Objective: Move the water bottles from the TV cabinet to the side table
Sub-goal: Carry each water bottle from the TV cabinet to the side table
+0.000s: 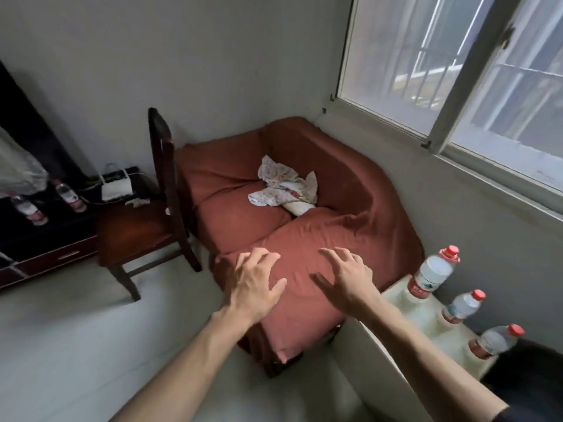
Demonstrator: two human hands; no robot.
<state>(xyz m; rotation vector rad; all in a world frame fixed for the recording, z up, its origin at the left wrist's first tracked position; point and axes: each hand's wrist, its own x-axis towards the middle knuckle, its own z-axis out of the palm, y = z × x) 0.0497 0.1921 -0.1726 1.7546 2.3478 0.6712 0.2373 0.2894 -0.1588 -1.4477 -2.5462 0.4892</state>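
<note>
The TV cabinet (45, 254) at the far left was cut off by the picture's left edge, its dark top too dim to read. Two water bottles (68, 196) standing there were blurred, their labels illegible. A pale plastic bag (18, 169) beside them ran past the left edge. At the near right, the side table (426, 318) was partly hidden behind the right forearm (426, 360), and the nearest bottle (495, 342) was smeared.

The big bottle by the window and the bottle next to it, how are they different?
The big bottle is taller and fatter than the small bottle beside it. The big bottle stands nearer the red armchair; the small bottle is further along. Both have red caps, red labels, and stand on the white side table.
</note>
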